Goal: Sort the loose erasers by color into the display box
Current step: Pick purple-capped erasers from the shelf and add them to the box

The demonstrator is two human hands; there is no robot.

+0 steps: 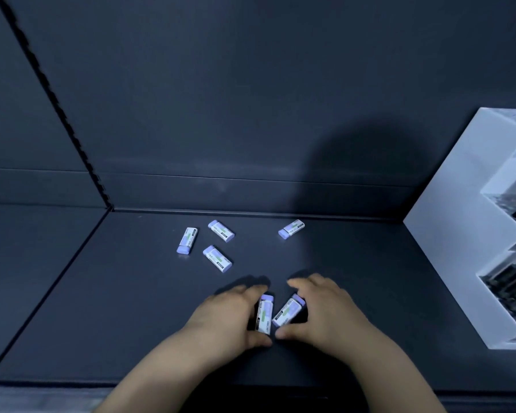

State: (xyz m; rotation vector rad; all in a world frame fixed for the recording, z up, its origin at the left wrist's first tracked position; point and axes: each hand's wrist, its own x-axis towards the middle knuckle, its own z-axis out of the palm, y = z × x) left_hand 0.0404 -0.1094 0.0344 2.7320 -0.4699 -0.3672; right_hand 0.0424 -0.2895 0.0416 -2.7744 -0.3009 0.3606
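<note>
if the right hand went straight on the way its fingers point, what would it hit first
Likely the nearest loose lilac eraser in a white paper sleeve, up-left of the right hand; only bare dark tabletop lies between. Depth is unclear.

A dark matte table (131, 323) fills the lower half. Behind it rises a dark back wall (221, 84), with a low ledge (191, 192) running along its foot. A side wall (12, 114) stands at the left, meeting the back wall along a notched black seam (54, 99). A broad soft shadow (355, 165) lies on the back wall at the right. A pale blurred strip (27, 397) shows below the table's near left corner.
</note>
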